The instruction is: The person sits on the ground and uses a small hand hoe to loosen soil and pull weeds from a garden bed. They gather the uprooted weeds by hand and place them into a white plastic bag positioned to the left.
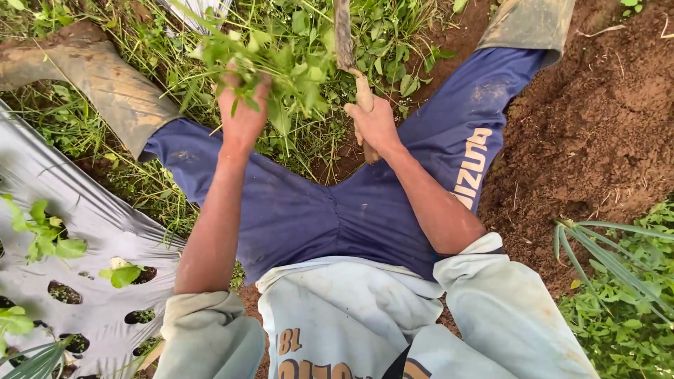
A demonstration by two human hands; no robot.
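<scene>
Left hand (pixel 242 116) gripping leafy weeds (pixel 281 56) (limp), right hand (pixel 372 126) clutching wooden handle (pixel 364 98)

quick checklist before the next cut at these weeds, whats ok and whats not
1. Left hand grip on the bunch of weeds: ok, fist closed round the stems, leaves lifted clear of the ground.
2. Right hand grip on the wooden handle: ok, fingers wrapped round it.
3. Blade: cannot tell, muddy and running out of the top of the view, edge not visible.
4. Gap between hands: ok, they are apart, with the blade to the right of the weeds.
5. Legs: not ok, the blue trousers and rubber boots flank the patch closely.
6. Seedlings in the plastic mulch sheet: ok, off to the left of the hands.
</scene>
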